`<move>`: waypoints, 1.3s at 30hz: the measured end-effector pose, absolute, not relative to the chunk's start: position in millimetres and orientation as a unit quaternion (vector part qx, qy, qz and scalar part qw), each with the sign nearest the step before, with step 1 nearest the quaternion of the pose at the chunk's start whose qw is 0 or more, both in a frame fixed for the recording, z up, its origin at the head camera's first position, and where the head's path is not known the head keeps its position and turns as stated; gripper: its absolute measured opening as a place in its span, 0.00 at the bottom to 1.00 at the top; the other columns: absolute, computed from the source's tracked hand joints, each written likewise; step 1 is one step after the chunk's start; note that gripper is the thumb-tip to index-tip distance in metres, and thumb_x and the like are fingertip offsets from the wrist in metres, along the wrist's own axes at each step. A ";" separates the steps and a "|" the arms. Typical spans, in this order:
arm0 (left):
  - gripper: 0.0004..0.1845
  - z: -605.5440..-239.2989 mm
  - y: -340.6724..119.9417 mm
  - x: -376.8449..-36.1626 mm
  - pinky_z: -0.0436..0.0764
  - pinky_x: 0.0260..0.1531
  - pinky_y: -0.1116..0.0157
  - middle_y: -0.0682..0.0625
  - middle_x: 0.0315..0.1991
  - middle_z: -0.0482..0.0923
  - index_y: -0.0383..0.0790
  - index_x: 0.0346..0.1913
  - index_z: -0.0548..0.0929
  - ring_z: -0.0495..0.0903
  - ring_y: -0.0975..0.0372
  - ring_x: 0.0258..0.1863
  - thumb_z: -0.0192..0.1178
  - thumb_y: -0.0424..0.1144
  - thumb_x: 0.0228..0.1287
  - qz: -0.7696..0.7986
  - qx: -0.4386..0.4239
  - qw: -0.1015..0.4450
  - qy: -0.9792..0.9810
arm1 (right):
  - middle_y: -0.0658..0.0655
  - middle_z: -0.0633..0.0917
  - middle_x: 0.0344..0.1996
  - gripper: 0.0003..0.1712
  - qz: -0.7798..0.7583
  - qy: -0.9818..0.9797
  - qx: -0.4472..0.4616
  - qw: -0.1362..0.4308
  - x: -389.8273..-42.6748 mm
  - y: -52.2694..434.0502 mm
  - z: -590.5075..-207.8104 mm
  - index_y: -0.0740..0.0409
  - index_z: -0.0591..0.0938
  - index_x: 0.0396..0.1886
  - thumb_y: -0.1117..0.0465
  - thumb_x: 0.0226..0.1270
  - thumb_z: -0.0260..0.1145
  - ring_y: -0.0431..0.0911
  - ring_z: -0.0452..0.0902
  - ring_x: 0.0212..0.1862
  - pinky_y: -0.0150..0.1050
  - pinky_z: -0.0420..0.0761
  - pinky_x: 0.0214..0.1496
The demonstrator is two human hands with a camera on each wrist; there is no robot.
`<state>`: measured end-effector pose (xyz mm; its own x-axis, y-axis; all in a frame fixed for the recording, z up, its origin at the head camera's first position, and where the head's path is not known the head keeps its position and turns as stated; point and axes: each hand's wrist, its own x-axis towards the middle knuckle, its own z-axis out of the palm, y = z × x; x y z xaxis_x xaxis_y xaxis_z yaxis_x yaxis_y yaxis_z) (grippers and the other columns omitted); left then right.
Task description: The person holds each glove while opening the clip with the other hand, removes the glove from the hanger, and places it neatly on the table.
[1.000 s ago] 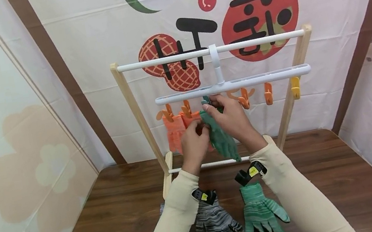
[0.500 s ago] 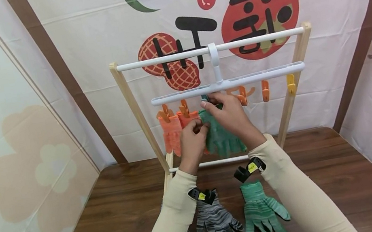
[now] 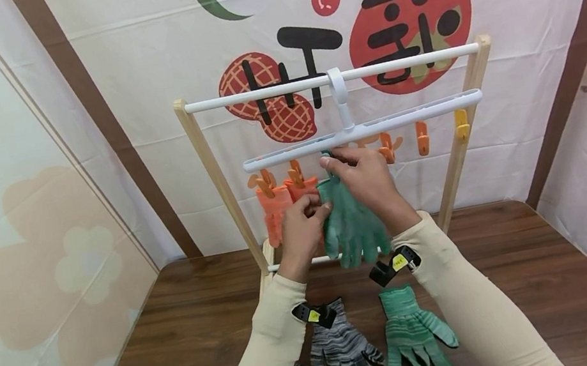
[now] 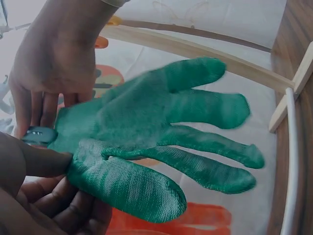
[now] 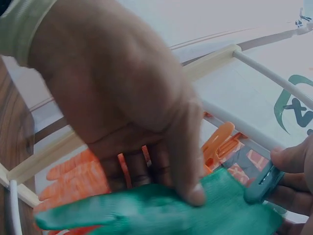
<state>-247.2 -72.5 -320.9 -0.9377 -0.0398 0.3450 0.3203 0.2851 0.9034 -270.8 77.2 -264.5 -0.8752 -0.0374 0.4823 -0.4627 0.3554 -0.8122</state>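
While the right hand (image 3: 365, 177) pinches the teal clip (image 5: 263, 180) at frame centre, the left hand (image 3: 300, 224) grips the green glove (image 3: 352, 225) cuff beneath the white clip hanger (image 3: 410, 113). Clipping step in hand; next, seat the cuff in the clip, then let go.

We're looking at a dark wood table (image 3: 519, 275) sitting against a white fabric backdrop (image 3: 143, 52) showing red fruit prints and black lettering; brown strips (image 3: 104, 130) are framing it, pale flower-patterned panel (image 3: 8, 256) hanging left.
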 end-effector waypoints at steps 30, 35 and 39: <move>0.11 -360.3 -119.5 -142.3 0.70 0.34 0.65 0.54 0.24 0.70 0.31 0.45 0.80 0.67 0.62 0.27 0.65 0.37 0.71 -0.650 -0.095 -0.068 -0.750 | 0.56 0.88 0.43 0.20 0.559 -0.779 0.186 0.216 -269.8 80.5 -265.5 0.57 0.87 0.57 0.51 0.72 0.69 0.53 0.75 0.38 0.43 0.71 0.36; 0.12 -366.2 -132.3 -120.9 0.71 0.34 0.64 0.53 0.26 0.70 0.31 0.45 0.79 0.67 0.62 0.28 0.64 0.39 0.71 -0.665 -0.071 -0.114 -0.735 | 0.56 0.88 0.45 0.21 0.561 -0.780 0.184 0.209 -269.4 81.3 -266.3 0.57 0.86 0.59 0.51 0.73 0.68 0.52 0.75 0.40 0.43 0.71 0.38; 0.12 -375.3 -143.7 -108.6 0.72 0.34 0.65 0.54 0.25 0.69 0.31 0.44 0.79 0.68 0.62 0.28 0.63 0.39 0.72 -0.661 -0.061 -0.134 -0.736 | 0.56 0.88 0.46 0.21 0.561 -0.782 0.180 0.205 -269.2 80.8 -267.1 0.57 0.86 0.58 0.51 0.72 0.69 0.52 0.76 0.41 0.44 0.72 0.39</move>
